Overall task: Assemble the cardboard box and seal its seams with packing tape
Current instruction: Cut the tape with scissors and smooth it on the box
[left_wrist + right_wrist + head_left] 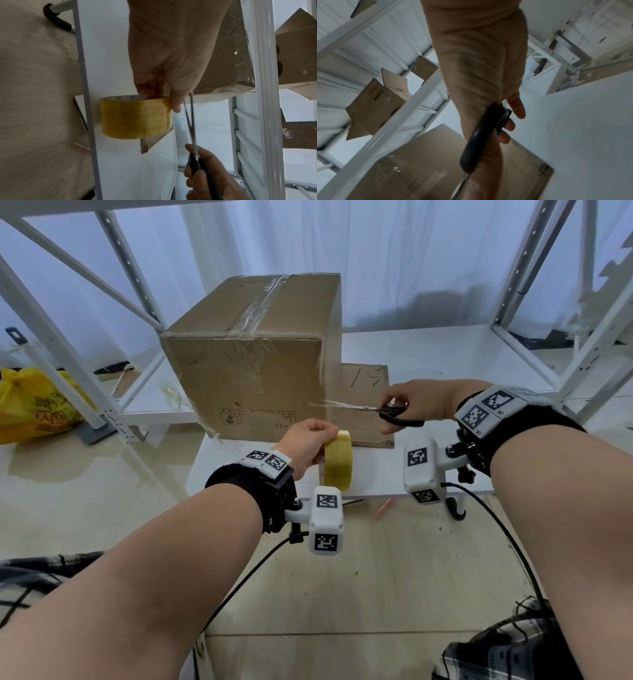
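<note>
Head view: the cardboard box (pixel 253 354) stands closed on the white table (pixel 428 467), glossy wrinkled tape along its top seam and right corner; judged mostly sealed, with the strip to the roll uncut. Left hand (pixel 305 445) grips the yellowish tape roll (pixel 337 462). Right hand (pixel 416 404) holds black-handled scissors (pixel 376 410).

Left wrist view: the steel blades stand slightly parted beside the roll.

Right wrist view: fingers curl through the smooth handle loop.

Left hand (pixel 171 54) around tape roll (pixel 135 117)
</note>
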